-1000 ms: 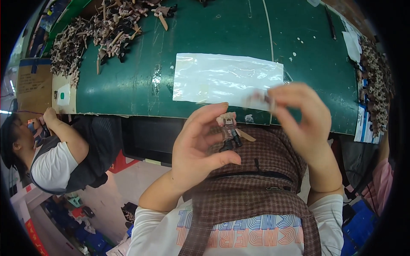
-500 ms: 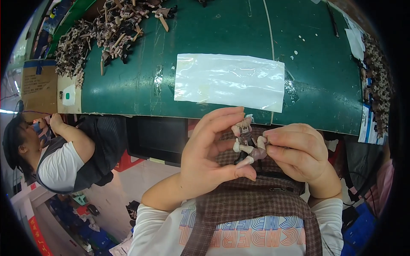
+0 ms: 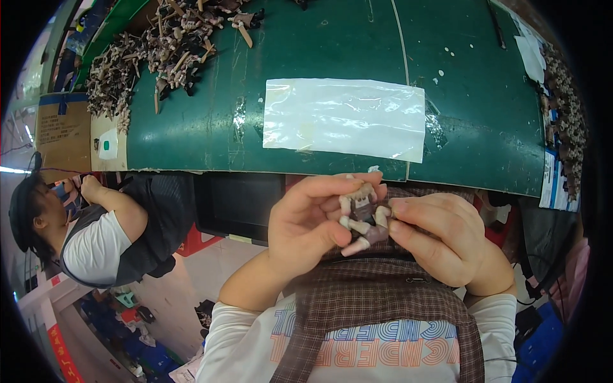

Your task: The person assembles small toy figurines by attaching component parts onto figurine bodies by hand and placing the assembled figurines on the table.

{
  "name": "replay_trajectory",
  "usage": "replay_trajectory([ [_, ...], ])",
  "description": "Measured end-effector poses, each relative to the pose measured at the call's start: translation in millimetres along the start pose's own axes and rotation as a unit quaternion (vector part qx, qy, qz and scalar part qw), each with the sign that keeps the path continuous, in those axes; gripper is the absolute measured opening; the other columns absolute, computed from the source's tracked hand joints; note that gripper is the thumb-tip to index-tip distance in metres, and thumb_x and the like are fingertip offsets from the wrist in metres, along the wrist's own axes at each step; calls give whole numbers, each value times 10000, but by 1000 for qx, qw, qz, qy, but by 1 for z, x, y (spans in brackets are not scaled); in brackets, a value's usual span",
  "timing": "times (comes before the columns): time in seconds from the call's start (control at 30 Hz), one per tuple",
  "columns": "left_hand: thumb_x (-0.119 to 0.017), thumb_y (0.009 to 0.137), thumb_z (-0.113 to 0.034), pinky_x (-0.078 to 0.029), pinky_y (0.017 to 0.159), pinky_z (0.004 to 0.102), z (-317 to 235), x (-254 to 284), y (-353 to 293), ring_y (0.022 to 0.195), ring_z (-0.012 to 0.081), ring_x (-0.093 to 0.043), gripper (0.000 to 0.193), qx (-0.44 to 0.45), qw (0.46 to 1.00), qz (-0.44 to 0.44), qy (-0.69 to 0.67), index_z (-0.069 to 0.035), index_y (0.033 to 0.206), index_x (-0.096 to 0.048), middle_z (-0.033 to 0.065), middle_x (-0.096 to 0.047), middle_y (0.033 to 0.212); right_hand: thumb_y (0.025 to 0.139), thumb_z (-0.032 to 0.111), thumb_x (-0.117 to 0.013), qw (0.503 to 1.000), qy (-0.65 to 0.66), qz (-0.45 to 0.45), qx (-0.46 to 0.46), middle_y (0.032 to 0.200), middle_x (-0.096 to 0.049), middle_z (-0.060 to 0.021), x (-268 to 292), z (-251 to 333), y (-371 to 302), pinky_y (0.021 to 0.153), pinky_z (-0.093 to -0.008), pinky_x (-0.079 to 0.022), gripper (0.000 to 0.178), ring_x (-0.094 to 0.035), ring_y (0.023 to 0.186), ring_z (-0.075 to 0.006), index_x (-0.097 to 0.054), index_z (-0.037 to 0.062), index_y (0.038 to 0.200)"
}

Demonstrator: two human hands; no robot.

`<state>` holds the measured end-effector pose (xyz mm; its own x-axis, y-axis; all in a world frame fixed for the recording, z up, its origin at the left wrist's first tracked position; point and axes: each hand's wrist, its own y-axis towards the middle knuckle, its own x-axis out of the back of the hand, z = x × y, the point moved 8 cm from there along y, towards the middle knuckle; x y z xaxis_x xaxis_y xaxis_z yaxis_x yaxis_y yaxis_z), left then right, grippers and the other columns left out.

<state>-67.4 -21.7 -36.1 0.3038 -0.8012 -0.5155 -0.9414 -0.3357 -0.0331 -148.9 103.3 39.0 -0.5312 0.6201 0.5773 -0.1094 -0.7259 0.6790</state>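
Both my hands hold one small toy figure [image 3: 364, 220] in front of my brown checked apron, just below the bench edge. The figure has pale limbs, a light head and dark parts on its body. My left hand [image 3: 306, 223] curls round its left side, fingers over the top and thumb at the lower side. With thumb and fingertips, my right hand [image 3: 440, 236] pinches a bent pale limb on the figure's right side. The fingers hide part of the figure.
The green bench [image 3: 191, 127] carries a white sheet under clear film [image 3: 345, 118]. Piled figures with wooden sticks [image 3: 182, 51] lie far left; more figures [image 3: 565, 121] line the right edge. A co-worker [image 3: 96, 230] sits at left, near a cardboard box [image 3: 64, 131]. A black bin [image 3: 233, 204] stands below the bench.
The figure has turned and shifted slightly left in my hands. My left thumb has drawn back toward the left, and the left fingers have closed in. My right hand keeps its pinch.
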Motion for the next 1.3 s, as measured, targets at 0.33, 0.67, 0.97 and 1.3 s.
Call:
replay_trajectory([
  [0.33,-582,969,-182,-475,1018,400,13,14,-2,1172,320,-588,402,-13,993,-97,-68,26,1302,-494,247,-570,1283,705,-3,-736,990,53,-39,-125,938,-663,-111,-11,-23,9,595,-285,-542,328,-670,728,-209,-688,-32,1028],
  [0.67,-546,1000,-205,-518,911,328,30,20,-24,1093,148,-599,340,89,970,-200,-110,-49,1300,-520,87,-614,1243,642,93,-766,997,-53,-4,-63,1016,-631,-108,-35,-12,-1,694,-319,-503,473,-629,802,-225,-679,-28,1091],
  [0.97,-550,987,-141,-516,928,337,49,55,-87,1071,137,-609,280,87,948,-238,-193,-56,1253,-550,59,-630,1181,701,124,-730,994,-96,57,17,1026,-626,-106,-89,28,-19,680,-318,-495,474,-616,794,-195,-650,-56,1132],
  [1.3,-478,897,14,-555,742,338,72,309,-129,878,220,-656,245,37,889,-448,86,26,1134,-539,151,-641,1028,712,127,-705,958,240,33,151,889,-697,-43,-19,121,43,696,-290,-551,237,-653,759,-175,-724,57,938],
])
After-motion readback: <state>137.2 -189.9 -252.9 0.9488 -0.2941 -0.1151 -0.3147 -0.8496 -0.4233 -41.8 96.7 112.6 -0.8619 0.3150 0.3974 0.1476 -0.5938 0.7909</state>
